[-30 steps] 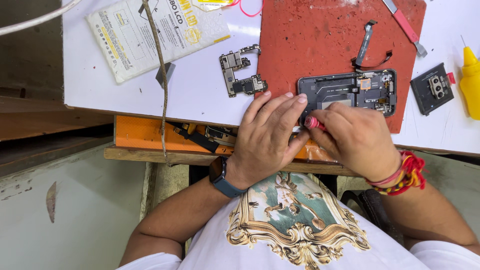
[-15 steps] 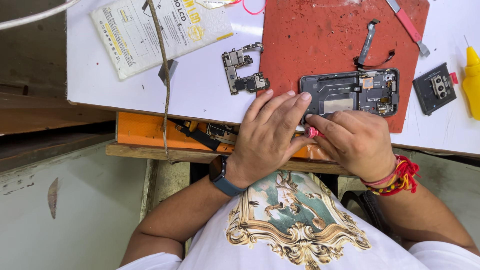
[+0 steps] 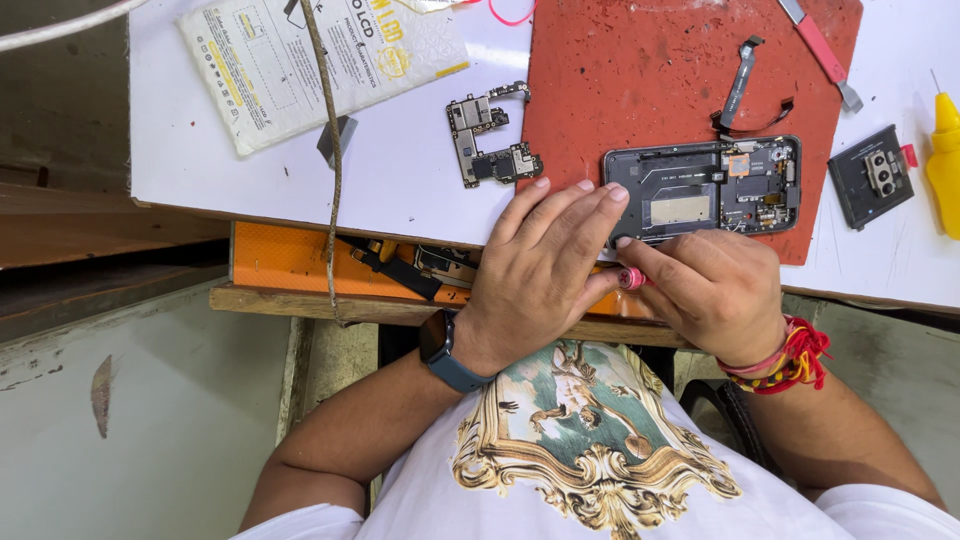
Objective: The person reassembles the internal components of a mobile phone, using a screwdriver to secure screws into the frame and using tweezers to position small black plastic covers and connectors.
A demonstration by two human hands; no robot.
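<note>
- Toward ten o'clock on the white table (image 3: 400, 190), a padded white envelope (image 3: 320, 55) lay flat, with a thin cord (image 3: 325, 150) hanging across it and down past the table's edge.
- Just right of the envelope, a bare phone circuit board (image 3: 490, 135) rested on the table, close to the left edge of the red mat (image 3: 650, 80).
- Below the table's near edge, an orange tray (image 3: 290, 265) held dark tools.
- At six o'clock from the circuit board, the left hand (image 3: 540, 275), a dark watch (image 3: 445, 350) at its wrist, lay palm down with fingers spread and unclenched, its fingertips touching the left end of the opened phone (image 3: 705, 190).
- That phone sat on the mat's lower part, insides facing up.
- Directly at six o'clock from the phone, the right hand (image 3: 710, 295) was curled around a small pink-tipped tool (image 3: 632, 278), pinched against the left hand's thumb.
- At twelve o'clock from the phone lay a flat ribbon cable (image 3: 740, 85).
- Farthest right sat a small camera module (image 3: 872, 175) and a yellow bottle (image 3: 943, 165).
</note>
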